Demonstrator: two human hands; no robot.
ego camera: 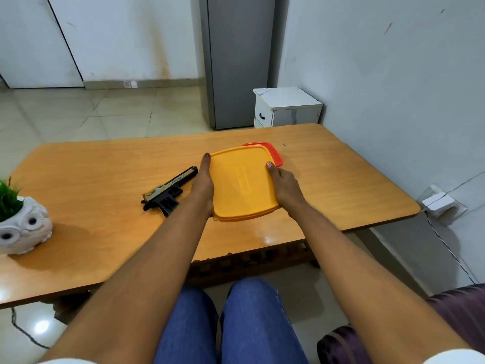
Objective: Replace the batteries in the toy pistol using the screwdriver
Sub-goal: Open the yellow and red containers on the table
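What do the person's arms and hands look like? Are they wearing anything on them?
Both arms are bare from the wrists almost to the shoulders. Only a sliver of white sleeve shows at the very bottom edge on each side. The left hand and right hand wear no gloves, and no rings, watch or bracelets show. The nails that can be seen look short.

Glossy wood-grain tabletop (328, 179); smooth matt yellow plastic lid (242, 182); black plastic pistol (168, 191); white ceramic-looking owl pot (23, 227).
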